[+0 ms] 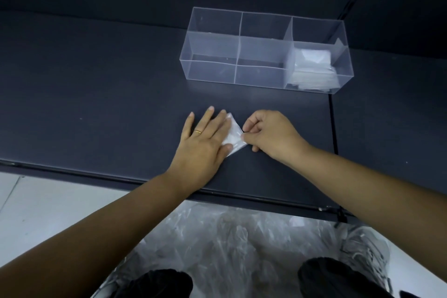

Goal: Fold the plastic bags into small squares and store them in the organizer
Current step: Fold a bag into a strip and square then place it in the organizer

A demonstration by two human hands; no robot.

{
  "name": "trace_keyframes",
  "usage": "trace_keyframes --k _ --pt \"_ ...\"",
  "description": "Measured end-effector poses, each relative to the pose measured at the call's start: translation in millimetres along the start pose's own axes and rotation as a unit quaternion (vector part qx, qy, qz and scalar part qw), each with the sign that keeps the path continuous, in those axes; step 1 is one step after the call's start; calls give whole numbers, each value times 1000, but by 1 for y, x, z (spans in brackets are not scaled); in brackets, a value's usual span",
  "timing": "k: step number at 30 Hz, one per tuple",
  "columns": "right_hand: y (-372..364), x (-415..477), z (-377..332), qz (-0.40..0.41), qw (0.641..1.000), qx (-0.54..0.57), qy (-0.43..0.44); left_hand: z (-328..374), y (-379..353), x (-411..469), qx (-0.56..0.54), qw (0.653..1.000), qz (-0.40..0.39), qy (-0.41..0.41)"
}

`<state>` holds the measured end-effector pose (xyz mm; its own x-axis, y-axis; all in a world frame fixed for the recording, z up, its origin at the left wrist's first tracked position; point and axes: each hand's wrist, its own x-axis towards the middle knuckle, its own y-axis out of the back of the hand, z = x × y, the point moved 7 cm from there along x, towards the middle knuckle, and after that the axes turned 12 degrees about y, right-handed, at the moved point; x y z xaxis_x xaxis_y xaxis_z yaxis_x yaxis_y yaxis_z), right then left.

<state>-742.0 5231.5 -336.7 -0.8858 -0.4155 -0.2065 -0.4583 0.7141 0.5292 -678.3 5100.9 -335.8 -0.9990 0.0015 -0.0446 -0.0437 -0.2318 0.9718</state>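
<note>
Bag being folded small on table; organizer waiting behind.
Left hand [205, 138] lay flat, grip wide, pinning plastic bag [232, 136] against slipping; right hand [266, 134] grip pinched its edge for creasing; organizer [242, 55] stood within reach.

Desk [96, 94] dark navy, plain. Organizer [244, 38] clear. Folded bag [233, 134] translucent white. Ring [197, 131] gold. Floor [29, 213] pale grey.

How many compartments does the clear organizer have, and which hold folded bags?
5. Organizer: four empty compartments at its left and middle, two rows of two; one large compartment at the right end holds the stack of folded bags.
</note>
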Motion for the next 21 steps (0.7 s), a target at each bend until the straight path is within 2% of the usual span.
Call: trace_keyframes --k 3,8,12,14,16,19,21 --pt "0 -4 -1 5 1000 -21 8 -16 -16 1 40 998 -41 40" --pt "-11 -17 -9 16 983 -173 59 -17 -20 0 68 995 -46 51" --pt "-13 -20 -10 36 985 -159 64 -13 -18 -4 68 994 -54 73" --pt "-8 -18 -11 56 991 -105 58 -11 -14 -6 -4 994 -71 84" --pt "-1 -16 -12 60 996 -25 58 -14 -3 -3 -162 974 -94 124" --pt "16 -19 -17 43 994 45 91 -19 17 7 -378 898 -147 170" --pt "30 -23 -23 28 990 74 120 -10 25 15 -438 857 -222 154"
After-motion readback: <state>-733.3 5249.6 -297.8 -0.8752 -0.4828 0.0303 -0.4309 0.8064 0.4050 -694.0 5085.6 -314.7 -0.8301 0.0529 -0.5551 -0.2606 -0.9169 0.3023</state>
